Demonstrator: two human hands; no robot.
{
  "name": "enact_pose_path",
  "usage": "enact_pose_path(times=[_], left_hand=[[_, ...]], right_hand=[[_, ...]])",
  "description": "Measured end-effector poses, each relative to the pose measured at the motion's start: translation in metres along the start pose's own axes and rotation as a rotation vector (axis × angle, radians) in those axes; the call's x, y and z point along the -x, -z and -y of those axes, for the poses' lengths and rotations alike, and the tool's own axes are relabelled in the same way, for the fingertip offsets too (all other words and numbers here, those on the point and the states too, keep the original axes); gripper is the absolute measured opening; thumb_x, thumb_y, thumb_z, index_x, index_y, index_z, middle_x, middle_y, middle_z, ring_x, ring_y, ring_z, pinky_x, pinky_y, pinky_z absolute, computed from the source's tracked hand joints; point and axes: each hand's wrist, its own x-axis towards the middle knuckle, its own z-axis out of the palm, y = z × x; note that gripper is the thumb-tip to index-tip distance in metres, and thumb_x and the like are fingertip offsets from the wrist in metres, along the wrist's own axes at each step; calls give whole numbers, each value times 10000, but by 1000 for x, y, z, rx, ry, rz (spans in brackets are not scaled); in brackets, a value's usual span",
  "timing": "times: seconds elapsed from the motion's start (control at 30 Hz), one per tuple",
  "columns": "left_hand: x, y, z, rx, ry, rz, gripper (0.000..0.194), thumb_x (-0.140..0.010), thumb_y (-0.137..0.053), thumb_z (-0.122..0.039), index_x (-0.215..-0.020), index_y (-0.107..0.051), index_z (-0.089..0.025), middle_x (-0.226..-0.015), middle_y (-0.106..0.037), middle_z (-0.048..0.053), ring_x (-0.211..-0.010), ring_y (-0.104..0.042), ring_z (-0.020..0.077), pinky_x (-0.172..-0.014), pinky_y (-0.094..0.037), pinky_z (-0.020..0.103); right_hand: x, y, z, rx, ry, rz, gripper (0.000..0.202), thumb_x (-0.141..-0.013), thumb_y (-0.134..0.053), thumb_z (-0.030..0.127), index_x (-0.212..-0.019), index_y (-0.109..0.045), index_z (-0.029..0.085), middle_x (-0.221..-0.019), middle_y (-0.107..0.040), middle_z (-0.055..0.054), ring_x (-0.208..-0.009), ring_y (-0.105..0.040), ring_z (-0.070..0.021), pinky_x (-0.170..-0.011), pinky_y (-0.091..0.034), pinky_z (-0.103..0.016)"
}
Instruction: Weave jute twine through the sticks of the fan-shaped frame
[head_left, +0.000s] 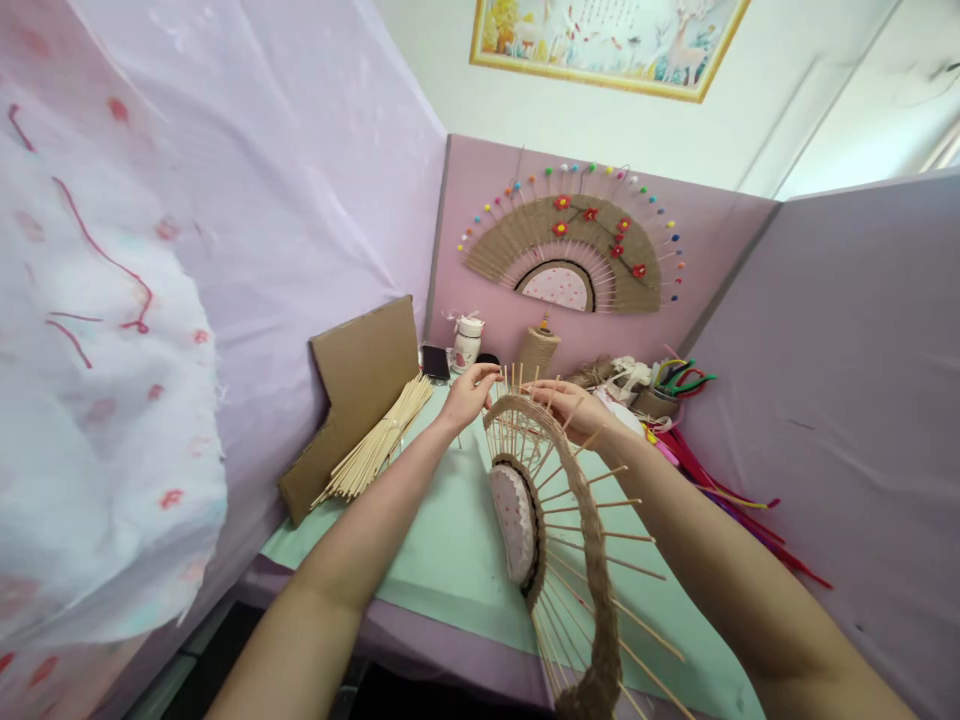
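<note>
The stick fan (516, 525) is seen tilted over the tabletop (442, 560); at its far end the left hand (469, 396) is curled, the right hand (568, 405) half spread; whether anything is pinched cannot be told. The brown band (592, 532) is woven; outer stick ends (624, 502) are left bare

Two hands (471, 394) (566, 408), two fans (514, 525) (577, 228), one twine spool (538, 352), one jar (466, 346), one framed picture (606, 45).

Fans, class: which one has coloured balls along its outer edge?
The farther fan, on the pink panel: coloured balls line its outer edge, while the nearer fan shows bare stick ends.
</note>
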Motion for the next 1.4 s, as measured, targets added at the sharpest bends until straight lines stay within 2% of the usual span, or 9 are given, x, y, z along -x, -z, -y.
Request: enact_pose_path(times=[0.17,0.3,0.43,0.53,0.67,0.97,1.07,1.23,1.4], left_hand=[[7,-11,6,39,-51,17,304,-823,-605,-129,-1123,-599,-176,-1106,-666,63,-506,-476,15,-483,-367,148],[2,-13,1,98,69,164,377,-893,-531,-165,-1267,-485,-178,-986,-688,50,-381,-443,2,-396,-317,159],[-5,-3,-9,25,158,280,115,-885,-571,-187,-987,-569,-135,-760,-661,7,-360,-520,39,-360,-292,162],[-2,8,-19,1,150,265,101,-868,-613,-189,-842,-524,-148,-695,-645,-12,-368,-546,42,-347,-256,142],[10,15,-32,-114,103,194,69,-892,-533,-148,-857,-479,-173,-671,-630,-27,-363,-568,68,-345,-287,153],[16,20,-32,-361,-21,51,17,-885,-522,-180,-870,-513,-181,-549,-580,-45,-342,-550,115,-379,-330,199],[17,24,-29,-369,37,37,30,-880,-529,-165,-863,-510,-181,-546,-577,-47,-343,-553,110,-383,-326,194],[22,27,-30,-130,232,62,95,-889,-528,-132,-845,-460,-181,-770,-680,-2,-330,-515,39,-362,-270,162],[22,31,-28,57,334,85,109,-889,-533,-105,-855,-459,-177,-775,-680,-2,-382,-538,27,-381,-290,143]], right_hand=[[-1,3,-8,9,15,-27,282,-608,-798,353,-827,-718,194,-777,-722,-27,-642,-594,-125,-581,-436,-238],[-4,2,-11,95,44,-53,310,-589,-796,399,-802,-704,192,-697,-677,-2,-573,-524,-107,-530,-373,-234],[-7,8,-13,180,58,-84,333,-571,-785,435,-772,-690,188,-639,-619,21,-518,-445,-88,-495,-320,-232],[-11,15,-14,276,80,-110,304,-592,-762,431,-756,-683,187,-631,-581,31,-483,-364,-67,-462,-269,-227],[-13,18,-10,429,93,-109,288,-641,-730,440,-777,-688,190,-573,-519,42,-468,-310,-67,-444,-239,-234],[-14,10,-1,503,149,-145,306,-612,-721,461,-718,-674,178,-597,-578,8,-529,-433,-102,-481,-338,-245],[-16,8,-5,501,117,-137,301,-604,-721,461,-696,-663,180,-590,-584,3,-529,-457,-111,-492,-351,-256],[-16,8,-7,564,146,-95,332,-632,-693,484,-719,-673,164,-619,-595,3,-535,-446,-101,-510,-338,-253],[-16,11,-5,633,157,-74,346,-664,-662,479,-758,-687,147,-677,-623,-14,-569,-458,-104,-534,-346,-252]])
